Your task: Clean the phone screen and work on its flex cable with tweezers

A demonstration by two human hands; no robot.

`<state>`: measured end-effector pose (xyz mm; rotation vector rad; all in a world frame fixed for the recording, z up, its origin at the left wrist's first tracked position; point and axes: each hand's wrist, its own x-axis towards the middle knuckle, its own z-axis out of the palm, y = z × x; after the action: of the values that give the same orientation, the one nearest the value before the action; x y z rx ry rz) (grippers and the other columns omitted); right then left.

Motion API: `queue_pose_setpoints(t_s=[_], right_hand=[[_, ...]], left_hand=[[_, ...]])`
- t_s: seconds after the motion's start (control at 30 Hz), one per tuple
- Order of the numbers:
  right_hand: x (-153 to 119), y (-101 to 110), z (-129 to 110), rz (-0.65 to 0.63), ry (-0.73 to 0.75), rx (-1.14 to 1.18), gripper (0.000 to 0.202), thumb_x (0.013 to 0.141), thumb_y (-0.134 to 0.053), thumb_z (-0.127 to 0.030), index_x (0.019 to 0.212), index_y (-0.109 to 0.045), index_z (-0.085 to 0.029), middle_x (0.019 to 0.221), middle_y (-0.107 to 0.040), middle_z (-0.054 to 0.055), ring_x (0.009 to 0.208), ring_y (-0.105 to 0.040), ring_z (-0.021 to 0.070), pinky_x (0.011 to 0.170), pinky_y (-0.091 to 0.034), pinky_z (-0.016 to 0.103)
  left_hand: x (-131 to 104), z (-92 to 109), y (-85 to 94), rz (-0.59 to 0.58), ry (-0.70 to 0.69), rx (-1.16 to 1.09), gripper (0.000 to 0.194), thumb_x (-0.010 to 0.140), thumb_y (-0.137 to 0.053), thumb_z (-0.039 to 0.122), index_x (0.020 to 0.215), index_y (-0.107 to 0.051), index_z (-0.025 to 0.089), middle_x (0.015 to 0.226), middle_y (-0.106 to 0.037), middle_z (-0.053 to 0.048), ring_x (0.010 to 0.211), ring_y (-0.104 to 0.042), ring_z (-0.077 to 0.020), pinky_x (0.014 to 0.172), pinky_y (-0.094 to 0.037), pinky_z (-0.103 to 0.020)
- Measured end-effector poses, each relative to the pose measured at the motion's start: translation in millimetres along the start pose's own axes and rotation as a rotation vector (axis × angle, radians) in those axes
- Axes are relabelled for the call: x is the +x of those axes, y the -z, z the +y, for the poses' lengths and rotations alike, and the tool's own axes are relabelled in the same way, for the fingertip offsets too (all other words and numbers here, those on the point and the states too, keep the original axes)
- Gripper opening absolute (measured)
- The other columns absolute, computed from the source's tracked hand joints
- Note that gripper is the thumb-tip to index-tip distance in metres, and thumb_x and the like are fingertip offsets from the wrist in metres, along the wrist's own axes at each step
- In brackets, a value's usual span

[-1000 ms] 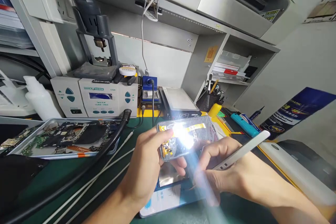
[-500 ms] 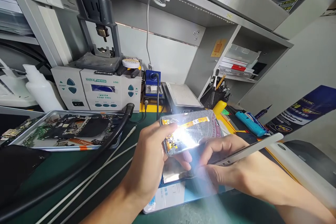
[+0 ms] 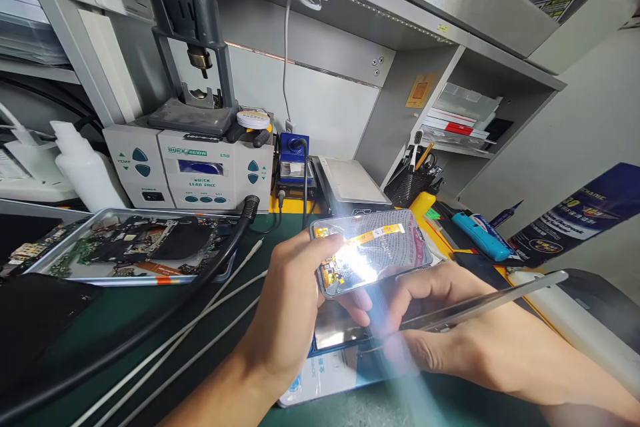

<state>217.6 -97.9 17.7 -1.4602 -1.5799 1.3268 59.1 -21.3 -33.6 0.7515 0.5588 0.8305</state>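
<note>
My left hand (image 3: pixel 295 287) is closed on a phone screen (image 3: pixel 395 253), thumb on top near its left end. The screen's back faces up, with an orange flex cable across it, gold contacts at the left and a bright glare in the middle. My right hand (image 3: pixel 450 327) grips a thin, flat phone-sized panel (image 3: pixel 500 297), tilted and seen nearly edge-on, so its kind is unclear. Beneath both hands a shiny dark panel with a blue edge (image 3: pixel 340 333) lies on a white and light-blue box (image 3: pixel 325 377), partly hidden by the fingers.
A hot air rework station (image 3: pixel 200 177) stands at the back left, its black hose (image 3: pixel 200 300) crossing the green mat. A tray of circuit boards (image 3: pixel 160 277) lies at left beside white cables (image 3: pixel 220 293). A mesh pen holder (image 3: pixel 405 183) and spray can (image 3: pixel 575 213) stand at right.
The flat panel in my right hand has tilted, showing less of its pale edge and more of its face. The view has shifted slightly; my left hand keeps its hold on the screen.
</note>
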Motion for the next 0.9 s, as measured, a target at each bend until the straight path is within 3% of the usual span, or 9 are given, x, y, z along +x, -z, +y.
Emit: queue_pose_setpoints(t_s=[0.3,0.53,0.7,0.9], right_hand=[[-1,-3,-2,0.057,-0.038,-0.08,0.005,0.078,-0.079,-0.02,0.078,-0.075,-0.018,0.086,-0.072,-0.001,0.079,-0.066,0.012,0.071,-0.054,0.015],[-8,-1,3,0.096,-0.075,-0.153,0.01,0.08,-0.078,-0.027,0.084,-0.074,-0.019,0.095,-0.073,0.002,0.088,-0.069,0.017,0.078,-0.058,0.021],[-9,-1,-1,0.086,-0.039,-0.18,0.004,0.082,-0.074,-0.021,0.085,-0.075,-0.019,0.101,-0.074,0.004,0.09,-0.071,0.02,0.079,-0.06,0.025],[-7,-5,-7,0.101,0.013,-0.172,0.007,0.077,-0.073,-0.014,0.077,-0.077,-0.02,0.093,-0.075,0.003,0.084,-0.072,0.0196,0.073,-0.06,0.024]], left_hand=[[1,-1,0.3,-0.007,-0.001,0.021,0.025,0.083,-0.061,0.035,0.069,-0.066,0.014,0.05,-0.062,-0.004,0.044,-0.058,-0.0179,0.047,-0.053,-0.031],[0,-1,0.2,-0.052,-0.014,0.009,0.026,0.085,-0.06,0.034,0.071,-0.068,0.015,0.055,-0.064,-0.005,0.049,-0.059,-0.0169,0.048,-0.051,-0.028],[0,-1,2.5,-0.068,-0.053,-0.005,0.025,0.087,-0.059,0.03,0.071,-0.07,0.014,0.058,-0.066,-0.004,0.052,-0.063,-0.0156,0.046,-0.049,-0.024],[1,-1,1.0,-0.069,-0.042,0.007,0.025,0.088,-0.057,0.03,0.073,-0.069,0.014,0.052,-0.064,-0.004,0.051,-0.063,-0.0179,0.045,-0.049,-0.025]])
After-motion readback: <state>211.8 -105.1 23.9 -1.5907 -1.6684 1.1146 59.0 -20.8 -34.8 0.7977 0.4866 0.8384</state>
